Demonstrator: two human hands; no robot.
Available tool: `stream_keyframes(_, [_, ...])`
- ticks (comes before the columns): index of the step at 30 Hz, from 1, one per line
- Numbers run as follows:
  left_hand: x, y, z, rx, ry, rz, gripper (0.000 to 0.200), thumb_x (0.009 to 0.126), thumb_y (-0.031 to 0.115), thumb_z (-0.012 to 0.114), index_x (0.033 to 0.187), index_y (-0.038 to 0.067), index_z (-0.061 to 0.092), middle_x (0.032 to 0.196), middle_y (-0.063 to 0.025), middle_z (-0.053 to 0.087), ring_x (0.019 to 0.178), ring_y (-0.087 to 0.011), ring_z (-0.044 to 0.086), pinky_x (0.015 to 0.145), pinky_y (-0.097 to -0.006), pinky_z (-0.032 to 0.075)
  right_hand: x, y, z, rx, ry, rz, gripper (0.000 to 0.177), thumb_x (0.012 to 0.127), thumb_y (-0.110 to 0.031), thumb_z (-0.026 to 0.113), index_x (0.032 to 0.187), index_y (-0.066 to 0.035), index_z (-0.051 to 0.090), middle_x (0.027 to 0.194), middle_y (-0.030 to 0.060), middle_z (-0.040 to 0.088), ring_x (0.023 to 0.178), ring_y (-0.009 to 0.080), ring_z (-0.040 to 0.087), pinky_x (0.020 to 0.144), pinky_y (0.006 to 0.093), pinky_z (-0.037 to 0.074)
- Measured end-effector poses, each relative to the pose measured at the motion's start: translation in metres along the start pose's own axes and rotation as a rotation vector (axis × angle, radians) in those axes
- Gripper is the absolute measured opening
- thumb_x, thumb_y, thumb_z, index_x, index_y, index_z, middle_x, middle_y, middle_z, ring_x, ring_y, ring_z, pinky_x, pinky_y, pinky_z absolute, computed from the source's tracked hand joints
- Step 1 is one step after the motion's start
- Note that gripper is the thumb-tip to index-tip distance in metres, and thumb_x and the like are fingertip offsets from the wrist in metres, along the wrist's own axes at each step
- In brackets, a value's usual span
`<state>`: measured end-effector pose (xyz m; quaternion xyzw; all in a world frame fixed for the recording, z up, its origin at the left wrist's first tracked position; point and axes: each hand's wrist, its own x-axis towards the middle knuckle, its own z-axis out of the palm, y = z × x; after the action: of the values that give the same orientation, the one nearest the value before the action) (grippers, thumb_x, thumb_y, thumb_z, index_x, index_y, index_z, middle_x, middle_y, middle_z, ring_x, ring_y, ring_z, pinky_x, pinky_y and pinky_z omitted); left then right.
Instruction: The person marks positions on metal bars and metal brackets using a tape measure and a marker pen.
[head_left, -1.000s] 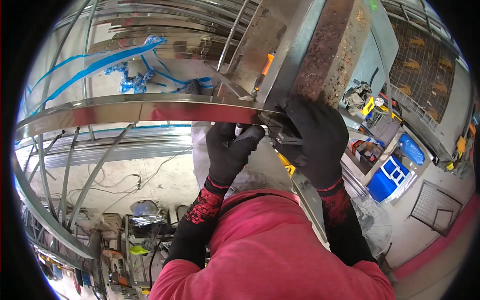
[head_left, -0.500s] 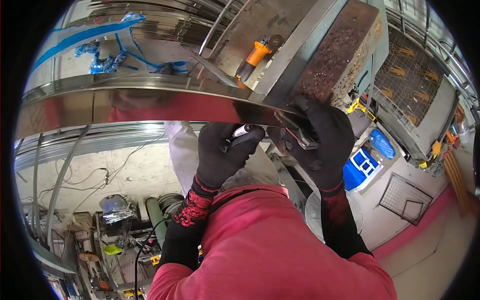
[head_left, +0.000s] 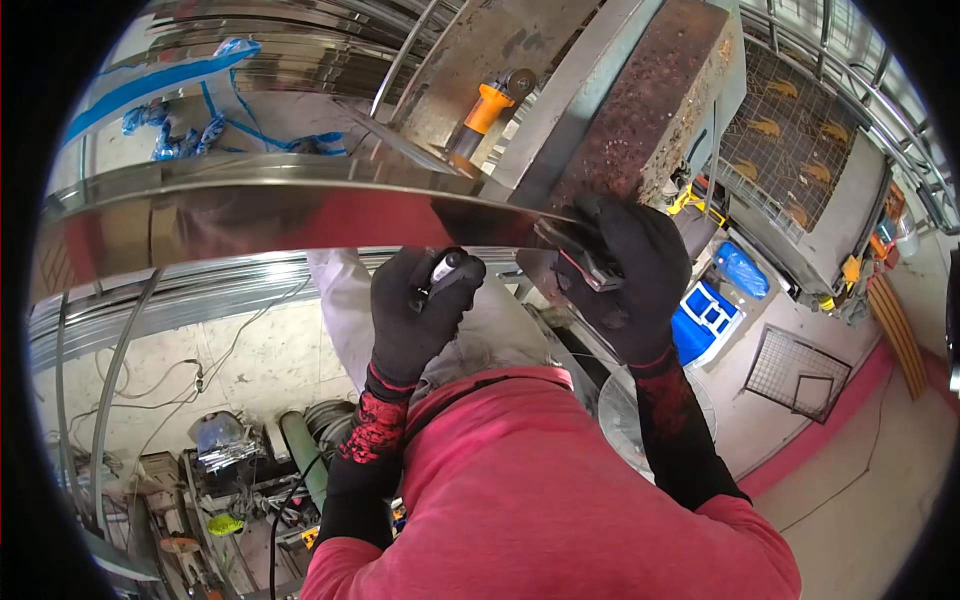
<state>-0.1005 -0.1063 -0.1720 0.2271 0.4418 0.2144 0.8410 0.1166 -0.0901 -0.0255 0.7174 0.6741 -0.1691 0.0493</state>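
Note:
A marker point(head_left: 447, 266) with a white barrel sits in my gloved left hand point(head_left: 420, 310), whose fingers are wrapped round it just below the long shiny metal bar point(head_left: 300, 218). My right hand point(head_left: 640, 275), also in a black glove, is closed on a dark handheld tool with a red edge point(head_left: 592, 262). That tool lies against the right end of the bar; its exact kind is partly hidden by the fingers. The bar's polished face reflects my red shirt. Beyond my right hand stands a rusty steel beam point(head_left: 625, 120).
An orange angle grinder point(head_left: 485, 112) lies on the metal bench behind the bar. Blue plastic wrapping point(head_left: 190, 135) is at upper left. Cables cross the floor at left, near tools and scrap point(head_left: 225, 440). A blue-and-white box point(head_left: 708, 318) and a wire grid point(head_left: 797, 372) lie at right.
The view has shifted, so the surroundings sit a little further left. My left hand has moved slightly left along the bar with the marker. The right hand keeps its hold on the tool.

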Motion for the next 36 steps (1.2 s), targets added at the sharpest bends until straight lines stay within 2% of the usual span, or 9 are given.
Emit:
stream_keyframes(5, [-0.001,0.013,0.004,-0.009,-0.072,0.019,0.016,0.099,0.004,0.069,0.113,-0.002,0.067,0.09,-0.0076,0.073,0.078,-0.0097,0.065,0.069,-0.0255,0.052,-0.003,0.005,0.009,-0.023,0.076,-0.043,0.057,0.085,-0.029,0.088,0.132,0.0,0.07,0.111,0.0151,0.08,0.092,0.0371,0.074,0.084,0.0474,0.057])
stream_keyframes(9, [-0.002,0.017,0.014,-0.007,-0.04,0.152,0.037,0.101,0.004,0.066,0.137,-0.003,0.069,0.094,-0.0052,0.076,0.078,-0.0077,0.065,0.07,-0.0232,0.052,-0.001,0.0,0.007,-0.005,0.068,0.003,0.05,0.086,-0.029,0.089,0.125,-0.002,0.072,0.1,0.0136,0.077,0.085,0.0367,0.074,0.076,0.0475,0.057])
stream_keyframes(10, [-0.003,0.013,0.016,-0.021,-0.014,0.158,0.033,0.101,0.011,0.072,0.132,-0.001,0.073,0.088,-0.002,0.071,0.068,-0.0055,0.063,0.056,-0.0224,0.049,0.001,0.0,0.007,0.024,0.069,0.001,0.045,0.086,-0.028,0.089,0.12,-0.004,0.073,0.096,0.013,0.076,0.082,0.0361,0.073,0.073,0.0472,0.056])
stream_keyframes(12, [-0.005,0.015,0.017,0.052,-0.017,0.229,0.032,0.102,0.012,0.072,0.132,0.0,0.074,0.088,-0.0015,0.071,0.068,-0.0048,0.063,0.055,-0.0222,0.047,0.002,-0.006,0.006,0.041,0.139,-0.006,0.03,0.088,-0.028,0.089,0.109,-0.011,0.076,0.09,0.0114,0.074,0.08,0.0353,0.073,0.07,0.0465,0.056])
stream_keyframes(22, [0.017,0.0,0.019,0.449,0.076,0.655,0.022,0.102,0.021,0.072,0.106,-0.001,0.071,0.077,-0.0052,0.067,0.069,-0.0123,0.062,0.061,-0.0351,0.051,-0.006,0.006,0.024,-0.012,0.247,-0.046,0.039,0.094,-0.051,0.078,0.115,-0.017,0.078,0.089,0.0154,0.078,0.081,0.0383,0.078,0.068,0.0488,0.06])
stream_keyframes(25, [0.013,0.009,0.026,0.257,0.13,0.539,0.022,0.102,0.021,0.07,0.107,-0.001,0.071,0.077,-0.0069,0.069,0.068,-0.0136,0.061,0.063,-0.0353,0.051,-0.006,0.01,0.034,-0.018,0.262,-0.016,0.048,0.096,-0.056,0.075,0.124,-0.017,0.079,0.095,0.0157,0.08,0.086,0.0387,0.079,0.073,0.0485,0.061])
stream_keyframes(27, [0.014,0.007,0.025,0.231,0.17,0.505,0.022,0.102,0.019,0.069,0.108,-0.002,0.071,0.081,-0.0095,0.071,0.071,-0.0144,0.061,0.068,-0.0358,0.053,-0.006,0.01,0.034,-0.035,0.364,-0.076,0.04,0.095,-0.055,0.073,0.111,-0.018,0.078,0.089,0.0137,0.079,0.083,0.0375,0.079,0.071,0.0497,0.061])
stream_keyframes(31, [0.032,-0.012,0.015,0.344,0.111,0.77,0.026,0.104,0.017,0.068,0.119,-0.003,0.073,0.091,-0.0128,0.075,0.08,-0.0165,0.065,0.076,-0.0366,0.055,-0.007,0.009,0.032,-0.063,0.286,-0.028,0.055,0.097,-0.062,0.074,0.131,-0.018,0.079,0.103,0.0144,0.083,0.095,0.0376,0.08,0.082,0.0469,0.063])
stream_keyframes(36, [0.034,-0.011,0.014,0.503,0.139,0.991,0.03,0.108,0.02,0.066,0.124,-0.004,0.074,0.096,-0.017,0.077,0.082,-0.0235,0.07,0.079,-0.0374,0.056,-0.007,0.008,0.029,-0.102,0.259,-0.03,0.056,0.097,-0.062,0.075,0.132,-0.019,0.079,0.105,0.0149,0.083,0.097,0.038,0.08,0.083,0.0468,0.063])
